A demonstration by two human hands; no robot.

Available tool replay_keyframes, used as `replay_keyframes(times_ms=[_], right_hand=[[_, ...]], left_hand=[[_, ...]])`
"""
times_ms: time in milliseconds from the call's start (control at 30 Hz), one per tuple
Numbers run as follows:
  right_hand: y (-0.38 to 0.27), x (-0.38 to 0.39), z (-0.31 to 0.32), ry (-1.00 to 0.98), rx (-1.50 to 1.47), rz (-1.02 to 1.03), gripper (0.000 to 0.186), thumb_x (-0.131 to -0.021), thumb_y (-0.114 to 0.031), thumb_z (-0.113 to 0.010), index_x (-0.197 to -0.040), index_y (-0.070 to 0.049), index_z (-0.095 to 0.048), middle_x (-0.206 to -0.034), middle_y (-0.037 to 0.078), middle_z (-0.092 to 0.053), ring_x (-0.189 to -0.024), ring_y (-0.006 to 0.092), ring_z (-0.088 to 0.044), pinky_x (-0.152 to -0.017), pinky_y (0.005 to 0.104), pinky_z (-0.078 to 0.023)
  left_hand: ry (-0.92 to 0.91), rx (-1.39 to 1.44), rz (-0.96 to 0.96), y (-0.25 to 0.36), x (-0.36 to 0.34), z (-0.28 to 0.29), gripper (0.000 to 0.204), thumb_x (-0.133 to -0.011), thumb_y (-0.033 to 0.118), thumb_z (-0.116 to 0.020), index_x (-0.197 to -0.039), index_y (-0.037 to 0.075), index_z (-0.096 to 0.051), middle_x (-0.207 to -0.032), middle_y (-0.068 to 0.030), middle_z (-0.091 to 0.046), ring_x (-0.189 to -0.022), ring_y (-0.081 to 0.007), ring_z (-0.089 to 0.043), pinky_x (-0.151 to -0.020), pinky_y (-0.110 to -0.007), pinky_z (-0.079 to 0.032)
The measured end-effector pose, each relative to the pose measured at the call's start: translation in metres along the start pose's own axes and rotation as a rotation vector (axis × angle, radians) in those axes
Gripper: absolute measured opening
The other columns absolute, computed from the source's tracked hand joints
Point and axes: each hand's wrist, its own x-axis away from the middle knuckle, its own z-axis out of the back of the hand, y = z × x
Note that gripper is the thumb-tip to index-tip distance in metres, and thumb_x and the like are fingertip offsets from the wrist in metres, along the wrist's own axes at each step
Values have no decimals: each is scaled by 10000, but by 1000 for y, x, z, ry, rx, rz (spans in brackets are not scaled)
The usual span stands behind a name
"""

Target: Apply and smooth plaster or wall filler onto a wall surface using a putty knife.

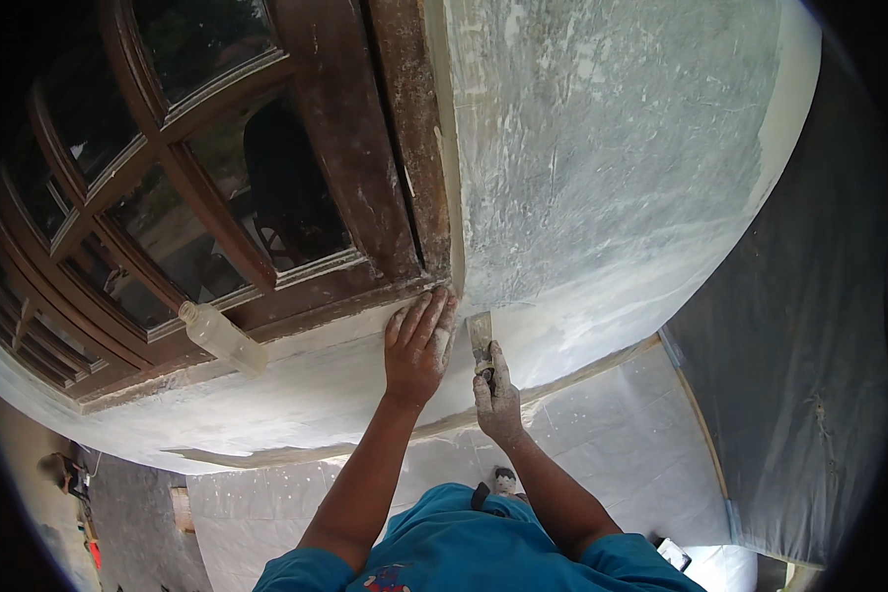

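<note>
Shirt: teal, short-sleeved, the wearer's teal shirt (pixel 464 538) fills the bottom of the view, both bare forearms reaching up from it.
Right hand: the right hand (pixel 499 403), dusted white, has its fingers closed around the scraper's handle.
Scraper: the scraper (pixel 481 333) points blade-up just right of the window's lower corner, close to the pale surface; whether it touches, I cannot tell.
Left hand: the left hand (pixel 420 345), also whitened, lies with fingers extended and together at the window's lower corner, gripping nothing visible.
Ledge: the pale ledge (pixel 331 347) runs along the window's foot.
Bottle: a translucent, uncapped bottle (pixel 222 338) stands on it, left of the hands.
Window: the brown wooden window (pixel 340 109) has dark, reflecting panes.
Wall: the wall (pixel 602 158) is patchy grey-white.
Ground: a grey sheet (pixel 622 434) spreads below.
Distance: another person (pixel 64 474) appears far left.
</note>
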Motion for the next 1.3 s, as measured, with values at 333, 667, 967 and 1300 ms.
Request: replay_keyframes(times_ms=[333,667,967,1300], right_hand=[[5,7,-4,-5,48,12,650,-996,-112,-517,-1575,-7,-241,-1158,277,-615,-950,343,-642,-836,389,-525],[3,1,10,-23,205,36,671,-961,-118,-565,-1576,-94,-299,-1114,262,-671,-957,425,-689,-809,434,-557],[6,-1,18,-42,220,112,682,-933,-120,-607,-1564,-135,-349,-996,207,-683,-833,389,-696,-725,420,-567],[-12,-27,33,-181,293,197,668,-908,-44,-614,-1537,-85,-394,-974,193,-677,-817,331,-700,-738,367,-568]], left_hand=[[-28,-187,2,-14,19,7,525,-856,315,-757,-1334,128,-646,-1385,-31,-599,-1271,-211,-533,-1080,-442,-353],[69,-204,-19,-24,25,-7,448,-876,330,-761,-1277,144,-686,-1358,-4,-619,-1243,-191,-538,-1048,-408,-332],[117,-159,6,-22,22,-6,315,-892,228,-738,-1192,130,-724,-1308,6,-662,-1236,-165,-550,-1048,-387,-332],[118,-109,44,-18,19,-2,287,-892,162,-710,-1178,141,-723,-1313,11,-661,-1219,-159,-577,-1039,-391,-350]])
